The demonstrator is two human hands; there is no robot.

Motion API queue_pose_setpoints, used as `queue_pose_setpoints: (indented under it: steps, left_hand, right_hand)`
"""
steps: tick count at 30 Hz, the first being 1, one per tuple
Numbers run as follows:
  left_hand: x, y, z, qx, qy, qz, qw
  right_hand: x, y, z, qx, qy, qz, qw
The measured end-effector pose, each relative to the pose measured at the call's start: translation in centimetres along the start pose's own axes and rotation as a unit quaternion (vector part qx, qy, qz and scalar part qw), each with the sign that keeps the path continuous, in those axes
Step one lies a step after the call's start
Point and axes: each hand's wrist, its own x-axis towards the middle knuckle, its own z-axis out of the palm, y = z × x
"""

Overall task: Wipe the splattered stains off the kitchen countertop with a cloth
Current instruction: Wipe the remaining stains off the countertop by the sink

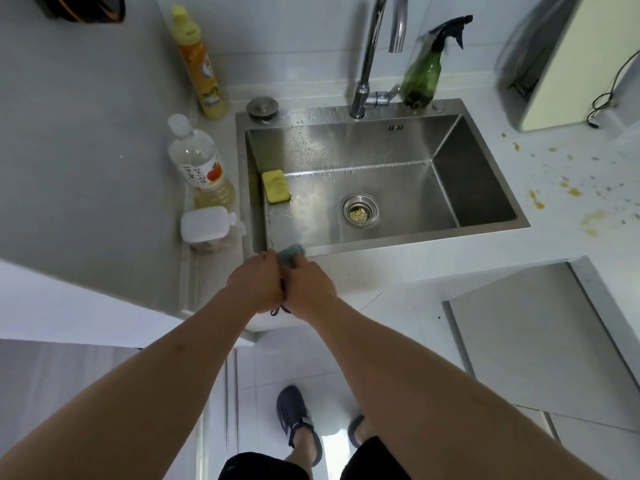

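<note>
A: Start big. What's the layout?

B: A white counter (571,188) runs round a steel sink (381,178). The stains (568,192), yellow-orange spatter, lie on the counter to the right of the sink, well apart from the hands.

A: And in the sink?

B: A yellow sponge (275,186) against the left wall, and scraps in the drain (360,211). The tap (372,53) stands behind, with a green sprayer (424,74) just beside it. No water appears to be running.

A: Where's the cloth?

B: Bunched between both hands at the near edge of the sink. The left hand (256,285) and right hand (310,289) are pressed together, fingers curled tight round the cloth (292,255); only a grey-green wad pokes out on top.

A: So which step is this?

B: It looks like wringing over the basin, so preparation. None of the stains look wiped yet.

A: Next?

B: I'd say carry the cloth right, past the sink, open it flatter and press it on the spatter. The dried-looking blobs may need firm rubbing.
</note>
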Motion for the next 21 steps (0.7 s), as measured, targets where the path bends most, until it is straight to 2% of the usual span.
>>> queue_pose_setpoints:
  steps: [3, 6, 11, 16, 18, 21]
  left_hand:
    - [0.4, 0.4, -0.2, -0.031, -0.023, -0.007, 0.999]
    - [0.5, 2.2, -0.2, -0.031, 0.013, -0.032, 0.999]
    - [1.2, 6.6, 0.4, -0.017, 0.021, -0.001, 1.000]
    - [2.1, 11.0, 0.7, -0.038, 0.029, 0.026, 0.999]
    - [2.4, 12.5, 0.5, -0.036, 0.031, 0.016, 0.999]
    - [3.0, 15.9, 0.4, -0.021, 0.023, 0.023, 0.999]
  right_hand:
    - [-0.2, 2.2, 0.1, -0.011, 0.040, 0.030, 0.999]
    - [-0.6, 6.9, -1.4, -0.010, 0.058, 0.065, 0.996]
    - [-2.3, 16.2, -4.3, 0.019, 0.088, 0.193, 0.977]
    - [-5.6, 26.2, -6.7, 0.033, 0.095, 0.360, 0.927]
    - [-5.6, 26.6, -7.0, 0.006, 0.090, 0.354, 0.931]
    - [-5.7, 24.1, -6.0, -0.047, 0.110, 0.275, 0.954]
